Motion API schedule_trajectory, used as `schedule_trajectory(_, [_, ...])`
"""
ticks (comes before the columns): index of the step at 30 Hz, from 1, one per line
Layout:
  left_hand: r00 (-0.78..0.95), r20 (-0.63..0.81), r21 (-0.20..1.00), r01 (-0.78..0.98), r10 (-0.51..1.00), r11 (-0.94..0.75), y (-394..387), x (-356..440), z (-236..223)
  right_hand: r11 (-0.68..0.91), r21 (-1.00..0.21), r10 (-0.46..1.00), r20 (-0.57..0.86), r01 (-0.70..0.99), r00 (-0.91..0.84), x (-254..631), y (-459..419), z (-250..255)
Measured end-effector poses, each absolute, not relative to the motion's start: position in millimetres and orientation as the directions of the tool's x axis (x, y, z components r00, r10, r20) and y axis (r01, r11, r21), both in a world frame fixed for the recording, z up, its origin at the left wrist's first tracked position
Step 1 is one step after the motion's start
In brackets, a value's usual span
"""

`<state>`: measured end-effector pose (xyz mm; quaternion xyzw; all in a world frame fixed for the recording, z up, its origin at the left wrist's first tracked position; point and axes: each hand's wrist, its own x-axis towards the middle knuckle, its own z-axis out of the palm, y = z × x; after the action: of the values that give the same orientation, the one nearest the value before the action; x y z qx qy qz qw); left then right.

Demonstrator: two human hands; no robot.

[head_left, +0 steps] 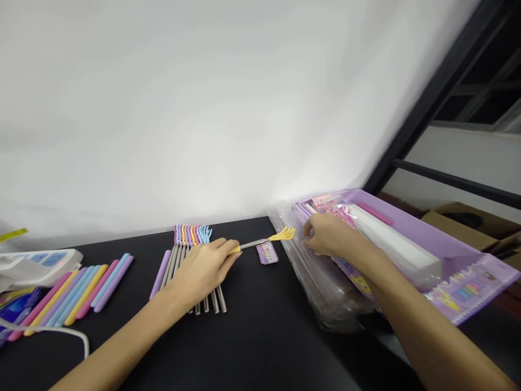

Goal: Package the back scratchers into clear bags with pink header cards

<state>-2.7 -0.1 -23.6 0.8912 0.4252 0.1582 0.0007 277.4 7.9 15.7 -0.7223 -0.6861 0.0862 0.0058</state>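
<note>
My left hand [207, 266] is closed round the yellow handle of a back scratcher [254, 243], whose metal rod and yellow claw point to the right. Under and behind that hand lies a row of back scratchers with metal rods [175, 260] and coloured claws. A small purple printed card [267, 253] rests on the table just below the held rod. My right hand [329, 234] has its fingers curled together over clear plastic bags [313, 282] at the near side of a purple box [370, 203]. Whatever its fingertips pinch is hidden.
Loose coloured handle tubes [87, 288] lie on the black table [260, 336] at left, beside a white device [52, 263] and a white cable [61, 332]. The box holds a white block [402, 247]. Cardboard boxes [459, 228] and a black frame bar [456, 182] stand at right.
</note>
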Motion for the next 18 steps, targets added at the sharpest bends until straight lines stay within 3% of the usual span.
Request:
schedule_trajectory(6, [0.578,0.359,0.089,0.760,0.733,-0.643,0,-7,-24,-0.059,-0.125,0.990,-0.135,0.990,0.042,274,6,11])
schedule_trajectory(11, [0.582,0.372,0.077,0.757,0.723,-0.649,1,-7,-26,-0.061,-0.164,0.997,-0.054,0.985,0.053,278,10,11])
schedule_trajectory(18, [0.546,0.384,0.151,0.758,0.745,-0.634,6,-16,-16,-0.085,-0.314,0.993,-0.110,0.946,0.053,277,6,48])
